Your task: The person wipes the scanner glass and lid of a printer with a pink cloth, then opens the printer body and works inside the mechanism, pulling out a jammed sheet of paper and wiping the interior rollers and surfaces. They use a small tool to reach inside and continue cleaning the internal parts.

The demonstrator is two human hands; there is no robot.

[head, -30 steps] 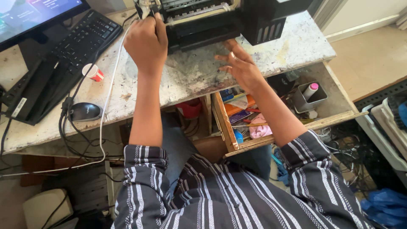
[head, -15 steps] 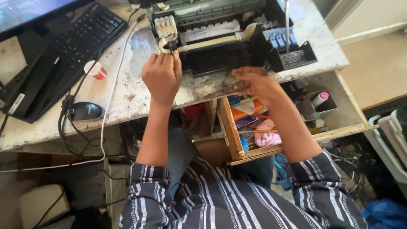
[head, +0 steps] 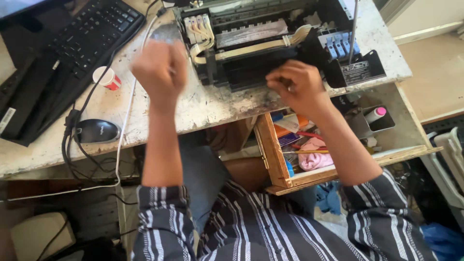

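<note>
**Two hands at an opened printer on a worn stone surface**

Stained and chipped, the pale stone surface runs across the upper half of the view, with the person's striped sleeves at 6 o'clock. At 12 o'clock sits an opened black printer, its cover off, showing flat ribbon cables and a row of blue ink cartridges toward 1 o'clock.

The left hand hangs blurred just above the surface at the printer's left front corner, curled into a loose fist; whether it pinches anything cannot be told. The right hand rests on the printer's front edge, fingers bent and pressed together against the black housing, knuckles up.

At 10 o'clock lies a black keyboard, and beside it a small white-and-red cup. A black mouse sits at 9 o'clock, near the surface's front edge, with dark and white cables trailing around it.

Below the right forearm, at 4 o'clock, an open wooden drawer holds a pink cloth and mixed small items. Farther toward 3 o'clock, a grey holder carries a pink-capped bottle.
</note>
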